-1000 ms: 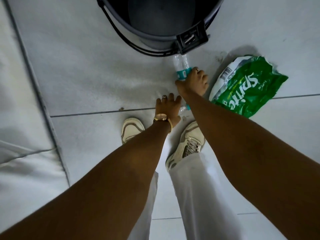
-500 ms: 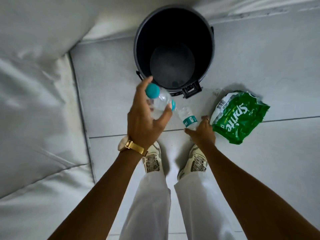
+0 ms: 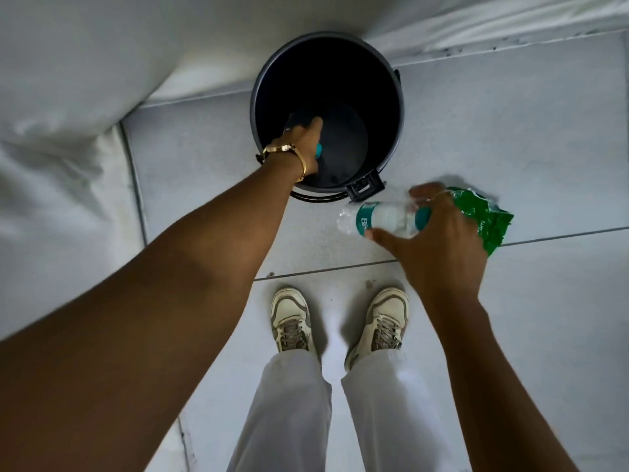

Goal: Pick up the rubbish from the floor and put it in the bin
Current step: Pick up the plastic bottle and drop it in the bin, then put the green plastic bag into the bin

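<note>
A round black bin [image 3: 391, 73] stands on the pale tiled floor ahead of my feet. My left hand [image 3: 301, 139], with a gold watch at the wrist, reaches down inside the bin, and only the teal cap [image 3: 318, 150] of a small bottle shows under its palm. To the right, my right hand [image 3: 439, 240] grips a clear plastic bottle [image 3: 377, 217] with a teal label, held sideways above the floor. Behind that hand a crumpled green Sprite wrapper [image 3: 490, 221] lies on the tiles, partly hidden.
White bedding or cushions [image 3: 68, 114] fill the left side and run behind the bin. The bin's black handle clip [image 3: 365, 189] faces me. My two pale sneakers [image 3: 291, 318] stand on the tiles below the hands.
My left hand has carried the small bottle from in front of the bin down into it. My right hand has lifted the second bottle off the floor and turned it sideways.
</note>
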Action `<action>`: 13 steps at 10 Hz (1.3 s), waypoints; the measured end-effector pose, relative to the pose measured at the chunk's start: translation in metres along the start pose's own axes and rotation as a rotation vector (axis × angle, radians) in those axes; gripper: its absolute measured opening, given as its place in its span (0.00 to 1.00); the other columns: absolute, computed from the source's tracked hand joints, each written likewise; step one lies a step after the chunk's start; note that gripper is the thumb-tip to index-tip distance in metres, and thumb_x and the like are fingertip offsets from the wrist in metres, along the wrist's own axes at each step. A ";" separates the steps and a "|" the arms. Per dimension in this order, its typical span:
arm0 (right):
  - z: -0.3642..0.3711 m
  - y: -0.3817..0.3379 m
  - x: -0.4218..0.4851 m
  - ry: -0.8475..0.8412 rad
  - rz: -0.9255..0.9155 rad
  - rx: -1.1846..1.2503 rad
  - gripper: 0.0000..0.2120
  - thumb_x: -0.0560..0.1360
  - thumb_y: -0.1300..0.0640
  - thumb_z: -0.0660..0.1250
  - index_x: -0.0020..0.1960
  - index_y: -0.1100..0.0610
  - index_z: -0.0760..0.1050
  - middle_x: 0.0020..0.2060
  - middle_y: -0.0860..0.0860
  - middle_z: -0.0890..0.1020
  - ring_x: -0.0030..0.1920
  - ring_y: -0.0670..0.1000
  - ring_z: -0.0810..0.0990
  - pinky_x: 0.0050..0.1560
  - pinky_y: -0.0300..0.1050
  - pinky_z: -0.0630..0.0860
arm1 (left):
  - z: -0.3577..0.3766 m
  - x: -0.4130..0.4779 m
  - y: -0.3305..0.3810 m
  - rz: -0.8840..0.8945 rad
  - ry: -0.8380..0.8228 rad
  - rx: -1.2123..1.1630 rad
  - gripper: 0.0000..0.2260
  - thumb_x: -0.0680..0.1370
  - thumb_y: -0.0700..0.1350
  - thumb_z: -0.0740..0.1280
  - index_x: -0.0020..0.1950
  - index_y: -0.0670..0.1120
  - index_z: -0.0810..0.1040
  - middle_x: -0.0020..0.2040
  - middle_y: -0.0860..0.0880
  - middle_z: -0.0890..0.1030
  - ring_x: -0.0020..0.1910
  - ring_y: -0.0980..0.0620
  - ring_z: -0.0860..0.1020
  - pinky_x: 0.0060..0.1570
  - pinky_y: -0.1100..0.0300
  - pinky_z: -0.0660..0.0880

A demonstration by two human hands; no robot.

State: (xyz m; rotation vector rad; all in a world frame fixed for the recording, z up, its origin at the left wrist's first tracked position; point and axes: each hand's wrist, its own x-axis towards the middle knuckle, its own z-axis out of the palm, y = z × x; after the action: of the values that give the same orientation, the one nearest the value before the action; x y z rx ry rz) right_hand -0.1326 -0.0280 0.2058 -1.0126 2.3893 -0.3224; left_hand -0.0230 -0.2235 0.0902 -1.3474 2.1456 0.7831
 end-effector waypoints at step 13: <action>0.121 0.208 0.033 0.002 1.171 0.826 0.24 0.76 0.54 0.63 0.68 0.64 0.69 0.68 0.65 0.73 0.68 0.65 0.72 0.68 0.61 0.70 | 0.010 0.048 0.031 0.042 0.301 -0.464 0.37 0.67 0.35 0.77 0.72 0.46 0.64 0.70 0.42 0.71 0.68 0.45 0.71 0.66 0.58 0.70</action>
State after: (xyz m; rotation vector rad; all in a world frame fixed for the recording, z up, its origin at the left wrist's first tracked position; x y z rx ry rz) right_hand -0.2101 0.0896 0.0083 0.7342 2.0764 -0.7189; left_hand -0.0690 -0.2363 0.0573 -1.7481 2.3146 1.2180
